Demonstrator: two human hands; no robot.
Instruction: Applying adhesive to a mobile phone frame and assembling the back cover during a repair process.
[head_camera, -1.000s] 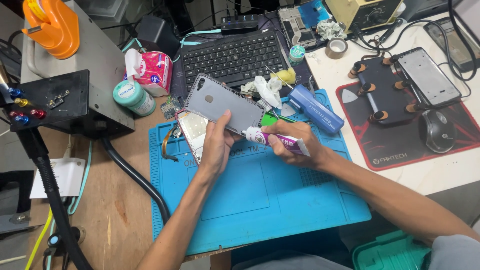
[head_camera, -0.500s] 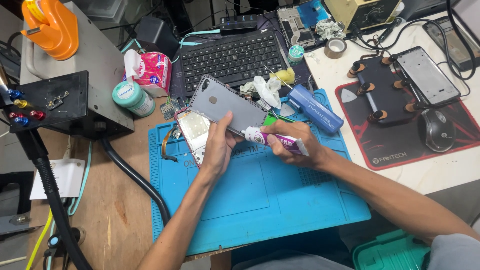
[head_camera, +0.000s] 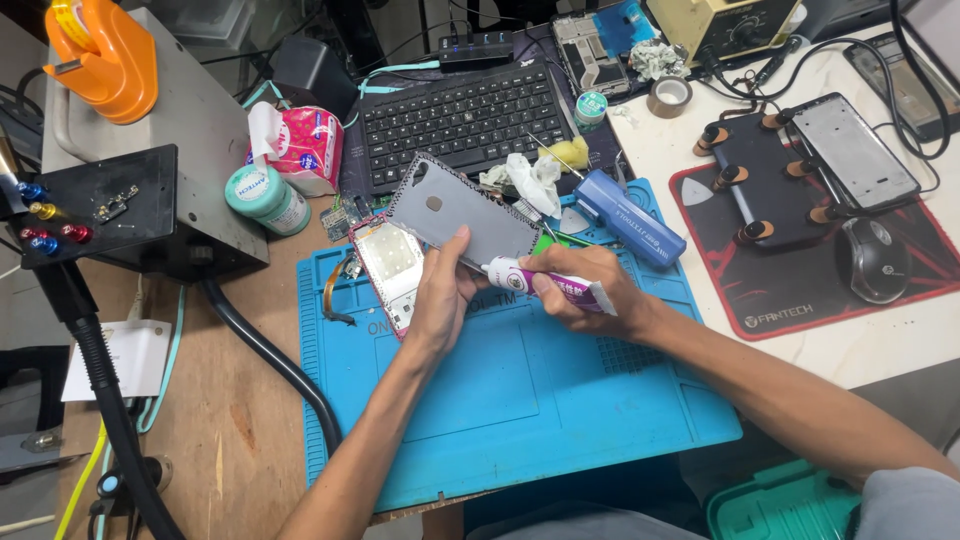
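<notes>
Since half a second ago little has shifted: we keep both hands in the same spot over the blue mat (head_camera: 520, 400), the tube's tip having crept only slightly along the cover's edge. Our left hand (head_camera: 440, 295) is closed on the lower edge of the grey phone back cover (head_camera: 460, 210), thumb on top, holding it tilted up off the mat. Our right hand (head_camera: 585, 290) is wrapped tight around a small white and purple glue tube (head_camera: 545, 280), its nozzle touching the cover's near edge. To do this well, we judge the tube wants a light, even squeeze while the tip follows the rim, the cover kept steady so the bead stays thin. The cover is a flat grey shell with rounded corners, a dotted border and two small holes. Just under it, lying on the mat, is the opened phone body (head_camera: 388, 262) with a red frame. Beside our right hand sits a blue cylinder (head_camera: 630, 218); farther off on the table are a black keyboard (head_camera: 460, 118), a tissue pack (head_camera: 300, 148) and a mouse (head_camera: 872, 260).
</notes>
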